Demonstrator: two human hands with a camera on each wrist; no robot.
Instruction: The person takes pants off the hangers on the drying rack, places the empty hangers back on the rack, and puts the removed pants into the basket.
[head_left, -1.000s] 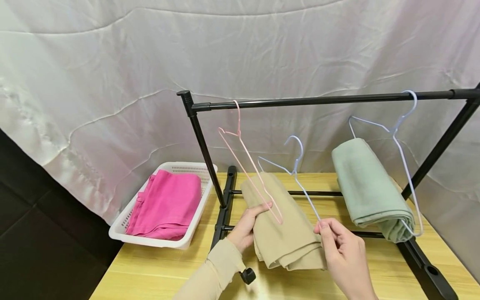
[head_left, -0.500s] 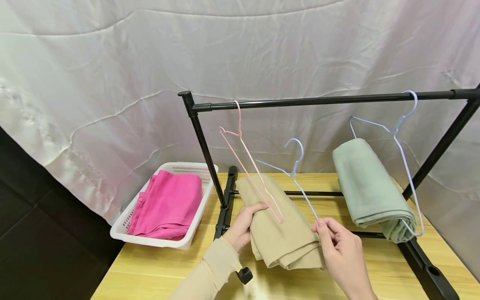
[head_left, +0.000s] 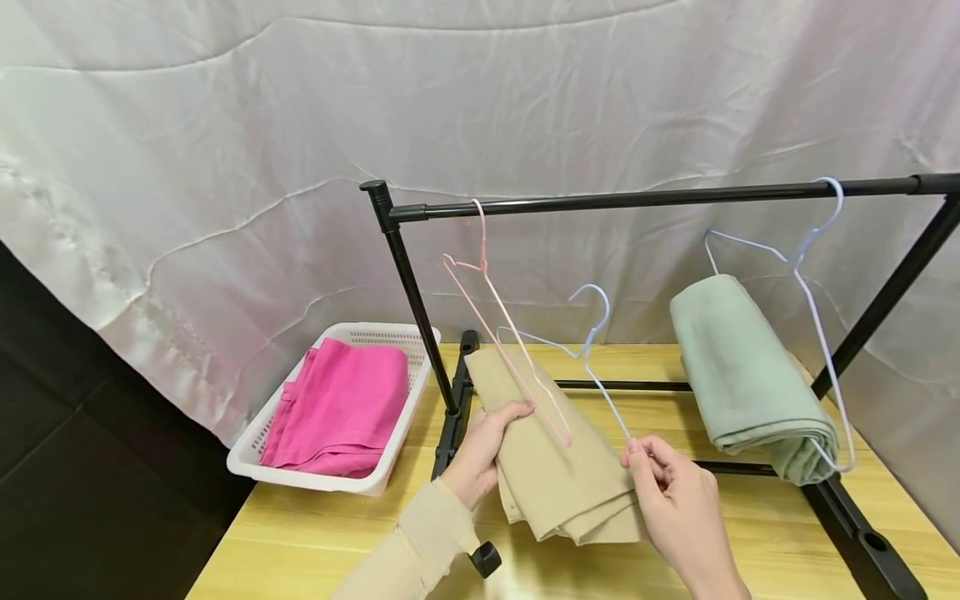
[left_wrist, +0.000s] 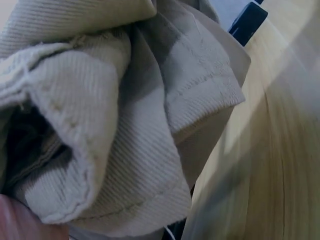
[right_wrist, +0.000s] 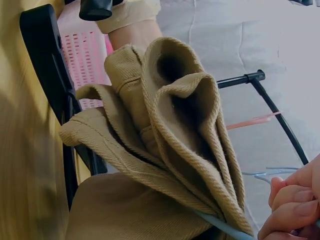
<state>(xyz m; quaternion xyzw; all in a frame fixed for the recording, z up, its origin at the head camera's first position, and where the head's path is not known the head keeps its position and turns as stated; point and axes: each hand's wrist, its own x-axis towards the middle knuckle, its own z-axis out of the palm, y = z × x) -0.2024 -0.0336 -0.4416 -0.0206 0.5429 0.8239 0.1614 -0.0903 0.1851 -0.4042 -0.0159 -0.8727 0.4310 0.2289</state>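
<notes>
In the head view, khaki trousers hang folded over a light-blue hanger. My left hand grips them at the left edge, thumb on top and fingers mostly hidden beneath. My right hand pinches the hanger's near right corner between thumb and fingers. This hanger's hook is free, below the black rail. A bare pink hanger hangs from the rail, in front of the trousers. The right wrist view shows the trousers' open leg ends, with the blue hanger's bar below them.
To the right, a folded green garment hangs on another blue hanger. A white basket with folded pink cloth stands left of the rack on the wooden table. A pale curtain hangs behind.
The trousers and their blue hanger have moved slightly left, and the hanger's hook has dropped a little. Both hands keep their hold. The view has shifted slightly.
</notes>
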